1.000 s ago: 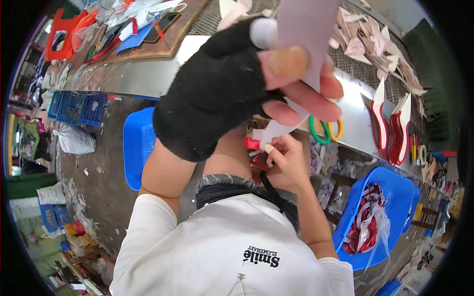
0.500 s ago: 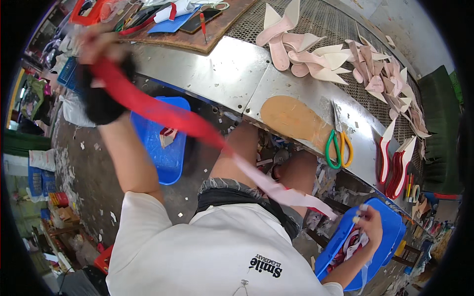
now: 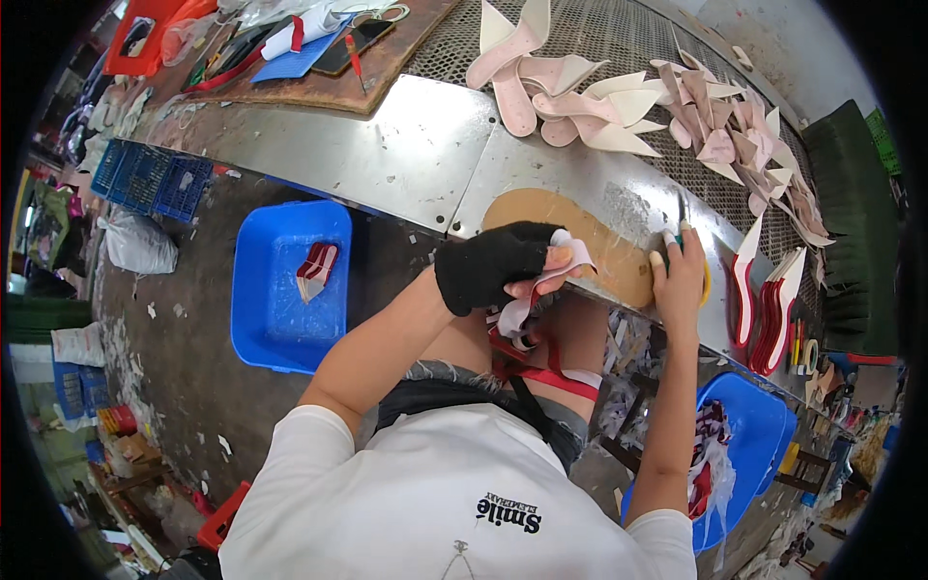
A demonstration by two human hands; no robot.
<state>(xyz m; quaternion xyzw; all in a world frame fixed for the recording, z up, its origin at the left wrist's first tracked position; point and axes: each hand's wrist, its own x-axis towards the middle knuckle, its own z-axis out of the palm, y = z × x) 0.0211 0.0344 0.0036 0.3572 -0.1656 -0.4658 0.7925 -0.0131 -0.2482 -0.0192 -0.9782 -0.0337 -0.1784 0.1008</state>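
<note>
My left hand [image 3: 507, 266], in a black fingerless glove, pinches the end of a long red strip with a whitish backing [image 3: 517, 317]. The strip hangs from the fingers and trails in red and white over my lap. At the table edge, my right hand [image 3: 681, 280] is on a pair of scissors [image 3: 707, 282], largely covering them. Part of the yellow handle and the dark blades show around the fingers. Between the hands lies a brown sole-shaped board [image 3: 546, 208]. Right of the scissors are several white, red-edged shoe pieces [image 3: 781, 314].
Pale pink shoe pieces [image 3: 580, 92] are piled on the mesh tabletop. A blue tub [image 3: 253, 319] with a few red-edged pieces stands left on the floor. Another blue tub [image 3: 764, 435] at right holds scraps. A screwdriver [image 3: 355, 60] lies on a wooden board [image 3: 406, 34].
My left hand has come from far left to the middle, bringing the strip, now bunched over my lap. My right hand has gone from above the right tub to the scissors, which have shifted rightward.
</note>
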